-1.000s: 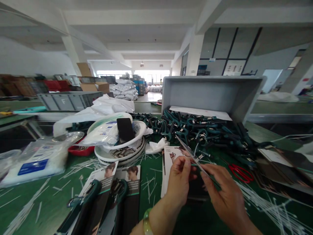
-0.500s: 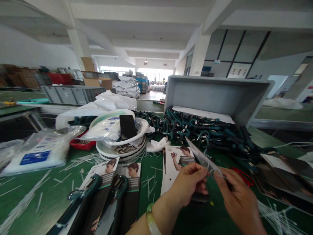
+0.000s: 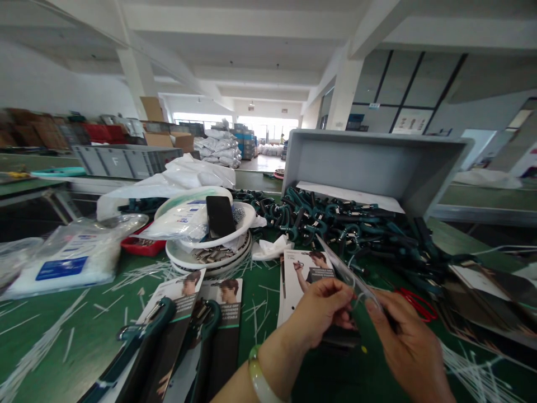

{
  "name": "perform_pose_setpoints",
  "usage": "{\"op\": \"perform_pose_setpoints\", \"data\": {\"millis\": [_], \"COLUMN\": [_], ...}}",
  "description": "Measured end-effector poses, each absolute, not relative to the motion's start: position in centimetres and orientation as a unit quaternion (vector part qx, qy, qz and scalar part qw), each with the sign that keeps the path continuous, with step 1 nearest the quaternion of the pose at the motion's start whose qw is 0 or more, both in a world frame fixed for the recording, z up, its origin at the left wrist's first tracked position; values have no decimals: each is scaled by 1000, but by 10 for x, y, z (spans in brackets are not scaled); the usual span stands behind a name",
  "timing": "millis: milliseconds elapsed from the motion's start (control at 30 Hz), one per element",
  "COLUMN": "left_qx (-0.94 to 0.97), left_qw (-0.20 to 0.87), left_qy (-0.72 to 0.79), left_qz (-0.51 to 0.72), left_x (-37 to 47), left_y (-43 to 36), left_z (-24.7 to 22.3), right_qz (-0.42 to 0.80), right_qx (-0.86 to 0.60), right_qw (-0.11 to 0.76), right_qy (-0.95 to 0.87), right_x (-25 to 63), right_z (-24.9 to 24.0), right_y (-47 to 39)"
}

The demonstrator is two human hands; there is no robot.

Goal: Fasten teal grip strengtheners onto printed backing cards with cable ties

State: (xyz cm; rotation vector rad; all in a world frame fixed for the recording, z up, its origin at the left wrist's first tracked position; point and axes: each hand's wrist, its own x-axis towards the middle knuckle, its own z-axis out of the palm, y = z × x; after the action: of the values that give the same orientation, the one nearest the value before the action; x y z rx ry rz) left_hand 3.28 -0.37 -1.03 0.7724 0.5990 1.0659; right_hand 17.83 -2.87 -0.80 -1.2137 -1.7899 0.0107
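Note:
My right hand (image 3: 409,341) holds a printed backing card (image 3: 342,267) on edge, thumb on the near face. My left hand (image 3: 323,310) is closed in a pinch on a thin white cable tie (image 3: 356,299), which curves out at the card's face. Beneath my left hand lies a stack of printed cards (image 3: 300,274). To the left, two cards carry dark green hand grip strengtheners: one hand grip (image 3: 145,341) lies nearer the left, another hand grip (image 3: 206,341) beside it. The far side of the held card is hidden.
A heap of hand grips (image 3: 335,218) spills from a tipped grey crate (image 3: 369,162). White bowls (image 3: 210,260) hold metal parts, a bag and a phone (image 3: 220,217). Loose cable ties (image 3: 482,369), red-handled scissors (image 3: 417,305) and more cards (image 3: 495,308) lie at right.
My left hand has shifted slightly left, and the cable tie's curve shows more plainly between my hands. The card stays in my right hand, almost unmoved.

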Motion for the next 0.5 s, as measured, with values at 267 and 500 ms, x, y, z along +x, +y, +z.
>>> {"op": "perform_pose_setpoints", "data": {"millis": [267,500], "left_qx": [373,377], "left_qw": [739,740], "left_qy": [297,288], "left_qz": [476,477], "left_x": [26,27], "left_y": [-2,-1], "left_z": [-12,-13], "right_qz": [-1,10], "right_qx": [-495,-490], "right_qw": [472,471], "right_qy": [-730,-734], "right_x": [178,180], "right_z": [-10,-11], "right_y": [-28,-28]}}
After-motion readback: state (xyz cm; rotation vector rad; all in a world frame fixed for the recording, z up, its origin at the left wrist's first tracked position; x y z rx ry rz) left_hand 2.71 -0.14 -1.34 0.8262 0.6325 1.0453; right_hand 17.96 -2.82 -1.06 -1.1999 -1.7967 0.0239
